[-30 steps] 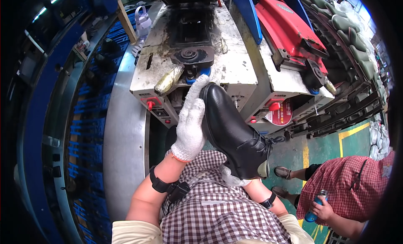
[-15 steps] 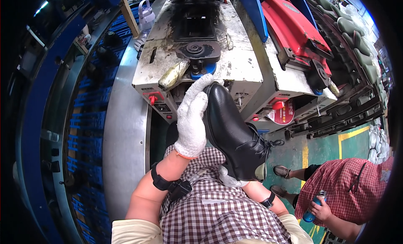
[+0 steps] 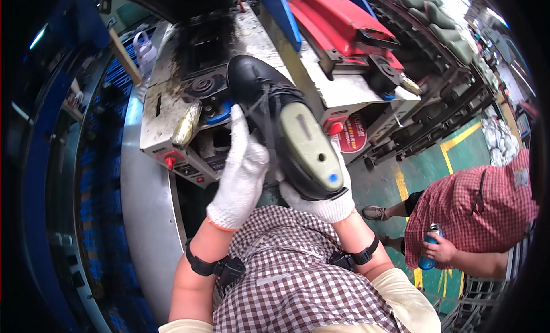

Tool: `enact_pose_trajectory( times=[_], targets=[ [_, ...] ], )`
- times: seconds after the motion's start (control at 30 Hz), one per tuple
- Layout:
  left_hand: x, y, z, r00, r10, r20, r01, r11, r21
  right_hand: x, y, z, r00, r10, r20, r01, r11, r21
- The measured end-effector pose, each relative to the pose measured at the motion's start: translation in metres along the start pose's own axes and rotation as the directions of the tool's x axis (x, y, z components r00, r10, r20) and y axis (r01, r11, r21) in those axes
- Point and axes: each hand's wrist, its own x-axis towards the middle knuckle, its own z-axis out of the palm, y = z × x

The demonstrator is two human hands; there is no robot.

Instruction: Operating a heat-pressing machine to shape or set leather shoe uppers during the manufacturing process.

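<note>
A black lace-up leather shoe (image 3: 255,84) is held up in front of me, toe pointing away and to the left. A pale green shoe last (image 3: 301,132) fills its opening, with a dark hole and a blue dot near the heel end. My right hand (image 3: 329,204), in a white knitted glove, grips the heel from beneath and the right side; some fingers are hidden behind the shoe. Along the shoe's left side, my left hand (image 3: 240,172), gloved alike, has its fingers stretched upward; whether it touches the shoe I cannot tell.
Behind the shoe stands a grimy white machine (image 3: 166,98) with a red knob (image 3: 170,162). A second machine has a red cover (image 3: 338,32). Shoe lasts (image 3: 452,38) fill a rack at right. A co-worker's hand (image 3: 440,250) holds a blue bottle (image 3: 427,255). A metal counter (image 3: 146,218) runs at left.
The shoe has risen and turned so its opening and last face me. My right hand has come up to its heel. My left hand has dropped from the toe and moved left.
</note>
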Motion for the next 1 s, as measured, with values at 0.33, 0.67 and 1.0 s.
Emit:
enact_pose_trajectory(
  times=[0.33,0.67,1.0],
  targets=[
    [0.01,0.021,0.016,0.973,-0.228,-0.032,0.22,0.961,-0.166,-0.016,-0.001,0.009,0.917,-0.278,-0.285,0.323,0.938,0.124],
    [0.007,-0.013,0.015,0.974,-0.224,-0.027,0.201,0.916,-0.347,-0.021,-0.01,0.001,0.906,-0.306,-0.293,0.363,0.917,0.165],
    [0.001,-0.027,0.015,0.945,-0.322,-0.063,0.271,0.874,-0.404,-0.029,-0.012,-0.003,0.898,-0.333,-0.286,0.35,0.937,0.007]
  ],
)
